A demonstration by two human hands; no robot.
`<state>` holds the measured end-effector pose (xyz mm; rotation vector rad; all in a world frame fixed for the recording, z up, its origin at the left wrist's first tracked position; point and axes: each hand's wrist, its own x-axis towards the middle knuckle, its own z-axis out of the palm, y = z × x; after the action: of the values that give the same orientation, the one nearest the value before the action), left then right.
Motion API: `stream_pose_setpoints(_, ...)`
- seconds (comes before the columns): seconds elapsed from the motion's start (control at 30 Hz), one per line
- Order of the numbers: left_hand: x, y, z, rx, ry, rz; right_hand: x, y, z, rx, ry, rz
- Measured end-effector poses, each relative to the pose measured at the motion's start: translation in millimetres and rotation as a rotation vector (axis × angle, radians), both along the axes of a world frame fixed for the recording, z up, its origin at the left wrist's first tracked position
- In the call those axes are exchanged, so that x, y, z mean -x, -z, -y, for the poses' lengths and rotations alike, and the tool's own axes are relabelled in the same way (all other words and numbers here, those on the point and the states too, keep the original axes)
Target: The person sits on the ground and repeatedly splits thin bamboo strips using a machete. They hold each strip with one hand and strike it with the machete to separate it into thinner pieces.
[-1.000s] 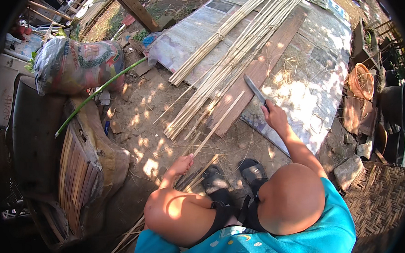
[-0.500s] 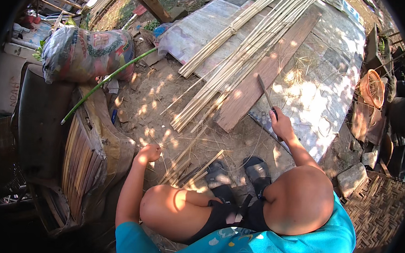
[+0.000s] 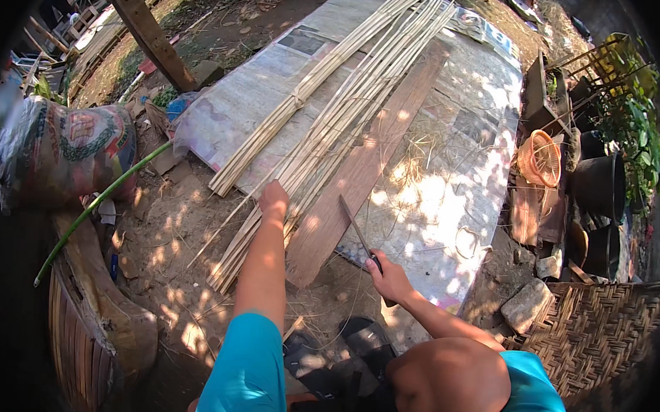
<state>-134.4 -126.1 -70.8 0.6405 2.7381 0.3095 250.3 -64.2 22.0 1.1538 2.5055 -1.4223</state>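
Observation:
My right hand (image 3: 392, 276) is wrapped round the dark handle of a knife (image 3: 357, 229). The narrow blade points away and to the left, over a long reddish-brown plank (image 3: 345, 199). Reaching forward, my left hand (image 3: 274, 199) is closed over the near part of a loose bundle of thin bamboo strips (image 3: 330, 138); its fingertips are hidden, so what it grips cannot be made out. Just left of that lies a second bundle of bamboo strips (image 3: 266, 134), tied round its middle. Both bundles and the plank rest partly on a printed sheet (image 3: 454, 161) spread on the ground.
A stuffed sack (image 3: 69, 148) and a green bamboo stalk (image 3: 104, 196) lie at left, by a wooden piece with slats (image 3: 83, 342). On the right are an orange basket (image 3: 539, 158), dark pots (image 3: 602, 185), a stone block (image 3: 528, 305) and a woven mat (image 3: 602, 336).
My left hand has gone from low beside my knee, forward to the loose bamboo strips. The knife stays in my right hand, its blade still over the plank. The whole view has shifted.

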Motion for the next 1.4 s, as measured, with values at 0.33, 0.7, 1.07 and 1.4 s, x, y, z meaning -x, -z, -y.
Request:
stream_pose_setpoints(0.33,27,24,25,0.045,0.068,0.119,-2,2,2,0.032,-0.023,0.023)
stream_pose_setpoints(0.7,45,-7,37,0.009,0.188,0.212,-8,14,7,0.060,-0.002,0.002)
stream_pose_setpoints(1.07,48,-239,25,-0.456,0.123,-0.944,-16,24,6,0.069,0.061,-0.097)
stream_pose_setpoints(1.4,-72,-150,-69,-0.449,0.036,0.915,-3,-43,43,0.551,-0.516,-0.139)
